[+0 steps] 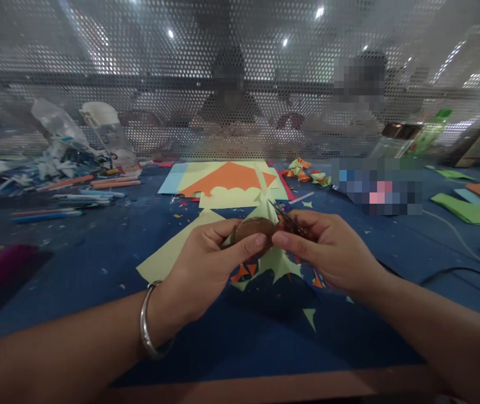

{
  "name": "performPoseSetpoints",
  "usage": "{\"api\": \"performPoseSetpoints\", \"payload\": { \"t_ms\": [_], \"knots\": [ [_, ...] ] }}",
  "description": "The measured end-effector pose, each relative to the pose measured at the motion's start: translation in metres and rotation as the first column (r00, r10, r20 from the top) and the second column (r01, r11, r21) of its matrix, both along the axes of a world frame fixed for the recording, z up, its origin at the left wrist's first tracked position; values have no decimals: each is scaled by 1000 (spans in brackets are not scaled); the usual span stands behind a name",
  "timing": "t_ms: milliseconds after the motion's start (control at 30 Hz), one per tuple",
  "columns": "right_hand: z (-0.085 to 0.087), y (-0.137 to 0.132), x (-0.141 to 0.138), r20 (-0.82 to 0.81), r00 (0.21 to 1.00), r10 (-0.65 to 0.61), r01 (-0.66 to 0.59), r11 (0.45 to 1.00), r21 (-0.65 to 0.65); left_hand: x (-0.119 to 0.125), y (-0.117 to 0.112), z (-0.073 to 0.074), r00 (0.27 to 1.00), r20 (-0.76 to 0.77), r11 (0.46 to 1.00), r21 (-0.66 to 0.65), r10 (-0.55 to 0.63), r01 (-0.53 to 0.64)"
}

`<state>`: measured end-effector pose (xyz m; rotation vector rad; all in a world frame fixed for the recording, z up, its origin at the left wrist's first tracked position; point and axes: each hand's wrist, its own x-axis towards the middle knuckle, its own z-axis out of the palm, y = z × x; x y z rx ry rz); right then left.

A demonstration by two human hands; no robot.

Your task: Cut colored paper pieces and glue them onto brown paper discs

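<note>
Left hand (204,261) is clamping the disc (252,227); right hand (335,247), beside the disc, is clamping scissors (289,221); a slip is risking nicks.

A brown round disc (255,226), its material unclear, is pinched in the left hand (206,258), flat face up and thumb over its near edge. Pale green paper (276,264) shows behind the disc and below it — its cut edge running to sharp points between the two hands. Dark scissors (284,216) sit in the right hand (328,244), blades pointing forward and leftward from its fingers, beside the paper.
</note>
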<state>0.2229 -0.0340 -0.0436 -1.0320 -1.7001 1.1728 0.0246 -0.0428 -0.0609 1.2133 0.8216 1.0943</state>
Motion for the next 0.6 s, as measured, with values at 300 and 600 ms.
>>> {"api": "performPoseSetpoints", "payload": {
  "t_ms": [300,600],
  "knots": [
    [0,-2,6,40,993,114,-109,988,-105,-10,10,0,998,62,1000,-14,-4,5],
    [2,2,9,18,991,132,-127,977,-172,-12,13,0,996,68,998,-25,-50,52]
  ]
}}
